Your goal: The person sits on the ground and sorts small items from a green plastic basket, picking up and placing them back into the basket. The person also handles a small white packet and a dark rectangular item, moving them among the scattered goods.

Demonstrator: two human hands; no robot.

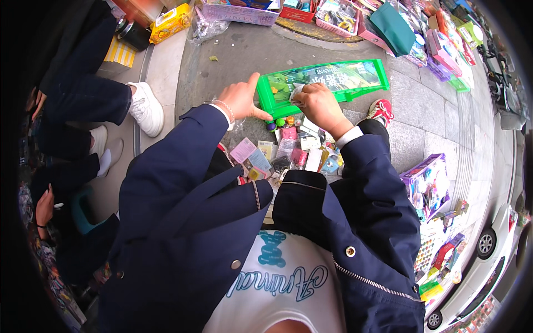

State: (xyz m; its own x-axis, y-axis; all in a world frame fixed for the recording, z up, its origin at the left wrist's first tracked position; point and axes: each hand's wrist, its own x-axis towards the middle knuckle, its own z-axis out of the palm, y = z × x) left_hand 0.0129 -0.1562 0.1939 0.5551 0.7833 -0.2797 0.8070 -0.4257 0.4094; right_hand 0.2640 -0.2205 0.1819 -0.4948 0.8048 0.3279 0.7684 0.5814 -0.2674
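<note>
A green plastic display box (287, 111) with a printed front panel bearing writing is held up ahead of me, tilted. My left hand (238, 100) grips its left end, thumb at the near corner and forefinger along the far corner. Crumpled in my right hand (320, 103) is a white wipe or tissue (296, 94), pressed against the printed panel. Below the box, between my legs, lies a heap of small packaged goods (306, 143). A green ball (280, 122) and a dark blue ball (271, 126) sit at its far edge.
Boxes of goods and a pink basket (338, 18) line the far side. A yellow wipes pack (170, 23) is at far left. Someone's white shoe (145, 109) stands to my left. At right are a purple crate (427, 185) and a white car (479, 274).
</note>
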